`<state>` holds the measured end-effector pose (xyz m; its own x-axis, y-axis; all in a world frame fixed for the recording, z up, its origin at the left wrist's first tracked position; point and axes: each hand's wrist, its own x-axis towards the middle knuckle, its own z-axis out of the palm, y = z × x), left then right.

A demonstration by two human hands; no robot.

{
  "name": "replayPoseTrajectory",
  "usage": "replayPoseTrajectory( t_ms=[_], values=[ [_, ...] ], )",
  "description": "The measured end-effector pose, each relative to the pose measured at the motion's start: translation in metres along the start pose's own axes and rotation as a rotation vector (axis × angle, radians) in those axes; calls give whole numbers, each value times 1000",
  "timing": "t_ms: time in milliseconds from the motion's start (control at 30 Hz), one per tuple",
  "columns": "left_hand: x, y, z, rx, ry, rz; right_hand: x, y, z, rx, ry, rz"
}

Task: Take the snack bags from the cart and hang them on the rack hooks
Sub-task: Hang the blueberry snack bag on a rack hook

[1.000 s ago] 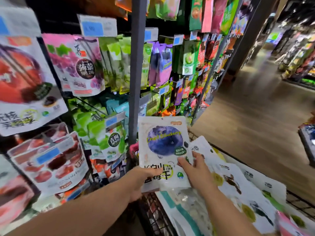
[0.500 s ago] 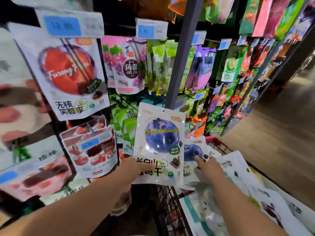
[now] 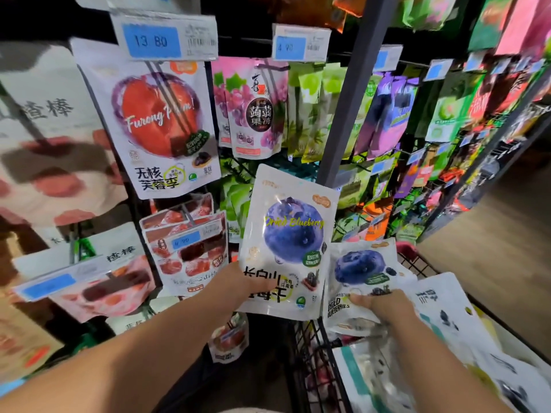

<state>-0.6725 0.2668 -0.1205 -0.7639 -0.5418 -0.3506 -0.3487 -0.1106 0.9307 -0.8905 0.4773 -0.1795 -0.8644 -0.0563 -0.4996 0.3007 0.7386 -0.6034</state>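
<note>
Left hand (image 3: 252, 283) pinches the dried blueberry bag (image 3: 290, 242) at its lower left corner, thumb on the printed face; the bag stands upright above the grip, in front of the rack and just below the grey upright post (image 3: 351, 93).

Right hand (image 3: 384, 305) curls round the lower edge of a second blueberry bag (image 3: 356, 272), just beside the first and above the cart (image 3: 310, 350).

Recommended: a bottom pinch probably leaves the top edge loose; shift the grip upward before threading; present the top edge square to a free rack hook (image 3: 168, 93); push the bag back along the wire; which hook suits blueberry cannot be told.

Change from half a second ago: the right hand's fingers lay extended on bags in the cart; they now hold the second bag raised off the pile; the left pinch is unchanged.
</note>
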Motion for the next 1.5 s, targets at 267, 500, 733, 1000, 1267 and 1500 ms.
replayPoseTrajectory(
  t_ms=[267,500,733,1000,1267,1500],
  values=[
    [-10,-2,-10,-20,27,0,-20,4,-16,217,71,-183],
    [4,7,-30,-19,41,44,-73,-31,-35,606,151,-402],
    [4,42,-70,-95,-62,219,-126,-77,-18,689,237,-622],
    [-8,63,-114,-18,-15,348,-157,-115,1,739,232,-761],
    [-16,90,-108,87,-143,405,-142,-138,-25,805,149,-828],
    [-4,113,-76,132,-188,418,-126,-143,-65,835,216,-887]
  ],
)
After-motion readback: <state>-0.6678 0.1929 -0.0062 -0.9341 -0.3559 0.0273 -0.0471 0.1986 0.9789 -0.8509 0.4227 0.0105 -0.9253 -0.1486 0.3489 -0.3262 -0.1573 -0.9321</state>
